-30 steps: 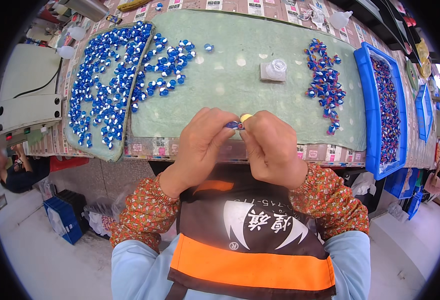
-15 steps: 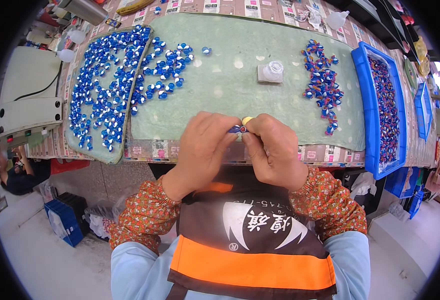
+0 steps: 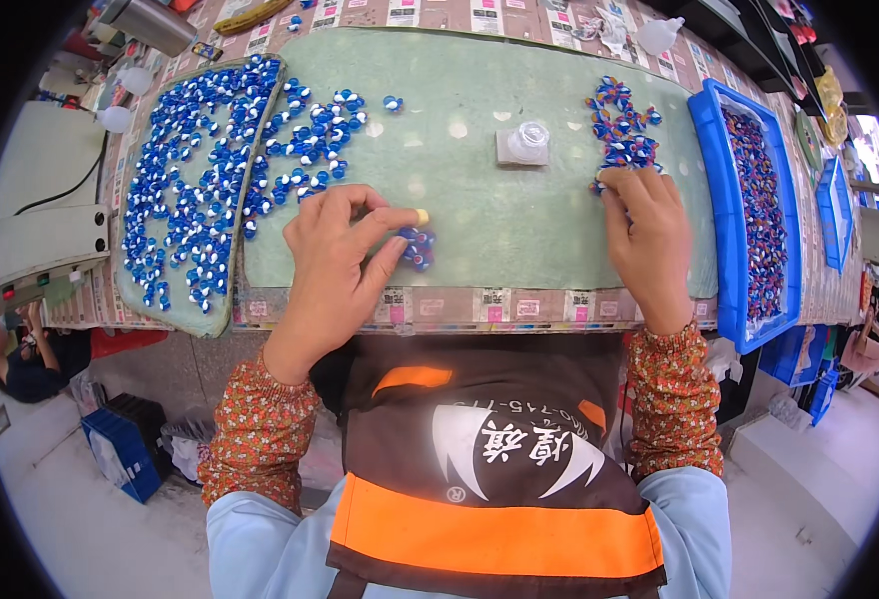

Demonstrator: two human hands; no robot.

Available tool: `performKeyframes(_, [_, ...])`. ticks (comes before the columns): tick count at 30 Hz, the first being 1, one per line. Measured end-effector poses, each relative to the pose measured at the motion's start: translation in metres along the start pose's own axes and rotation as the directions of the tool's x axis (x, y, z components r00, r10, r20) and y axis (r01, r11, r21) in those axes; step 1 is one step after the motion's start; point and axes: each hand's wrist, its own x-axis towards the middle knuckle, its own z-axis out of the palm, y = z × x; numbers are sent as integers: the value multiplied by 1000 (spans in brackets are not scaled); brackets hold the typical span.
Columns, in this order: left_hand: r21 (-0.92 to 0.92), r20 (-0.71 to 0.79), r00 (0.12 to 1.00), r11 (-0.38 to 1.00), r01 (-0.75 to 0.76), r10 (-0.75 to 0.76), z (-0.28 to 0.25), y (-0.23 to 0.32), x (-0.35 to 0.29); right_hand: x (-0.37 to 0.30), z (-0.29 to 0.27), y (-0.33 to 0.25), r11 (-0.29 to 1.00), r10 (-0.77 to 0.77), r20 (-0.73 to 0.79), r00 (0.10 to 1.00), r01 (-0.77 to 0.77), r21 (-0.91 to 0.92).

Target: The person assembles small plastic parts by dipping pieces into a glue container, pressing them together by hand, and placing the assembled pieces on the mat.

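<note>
Many blue-and-white pieces (image 3: 200, 190) laid out by the tabletop's left edge; left hand (image 3: 335, 255) pinches another (image 3: 418, 247), right hand's (image 3: 649, 235) fingers curl onto the right-side pile (image 3: 621, 135).

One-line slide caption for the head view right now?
Left hand holds small blue pieces over the green mat; right hand reaches the right-side pile.

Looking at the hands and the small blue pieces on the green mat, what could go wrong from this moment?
1. The small blue piece at the left hand lies near the mat's front edge; it might roll off.
2. The right hand reaches into the loose right cluster; a sweep could scatter pieces toward the blue tray.
3. The small clear container could be knocked over.
</note>
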Motion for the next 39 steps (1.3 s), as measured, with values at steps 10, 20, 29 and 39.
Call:
performKeyframes(10, [-32, -178, 984, 999, 12, -18, -15, -28, 40, 8, -11, -18, 998, -28, 177, 984, 36, -45])
performKeyframes(20, [454, -184, 955, 882, -126, 231, 8, -49, 109, 6, -1, -21, 993, -41, 251, 967, 12, 115])
performKeyframes(29, [350, -133, 976, 930, -114, 170, 9, -45, 98, -10, 8, -10, 969, 58, 169, 984, -96, 229])
performKeyframes(39, [-341, -148, 980, 937, 76, -134, -10, -19, 65, -5, 14, -21, 994, 0, 143, 990, -16, 108])
